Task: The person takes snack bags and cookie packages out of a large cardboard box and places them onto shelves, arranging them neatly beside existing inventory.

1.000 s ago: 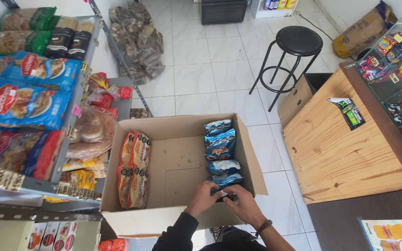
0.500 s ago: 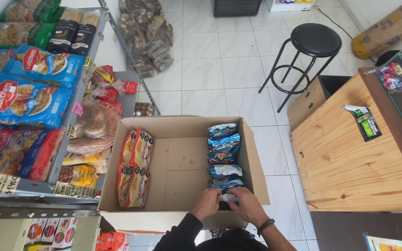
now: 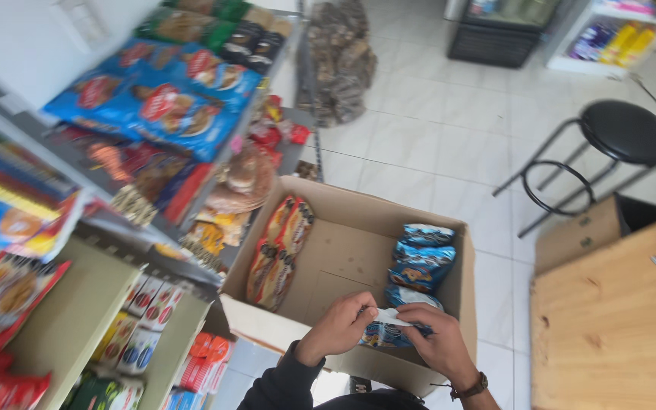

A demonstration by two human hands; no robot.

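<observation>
Both hands, left hand & right hand, grip blue snack pack in cardboard box.

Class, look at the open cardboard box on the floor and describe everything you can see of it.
The cardboard box is plain brown, open-topped, flaps folded outward, standing on pale floor tiles beside the shelves. Orange snack packets line its left wall, blue ones its right; its middle floor is bare. The left hand and right hand hold a blue packet over its near edge.

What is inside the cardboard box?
In the box: red-orange packets along the left wall and blue packets along the right. Both hands cover the nearest blue packet; the bare bottom shows between the rows.
</observation>
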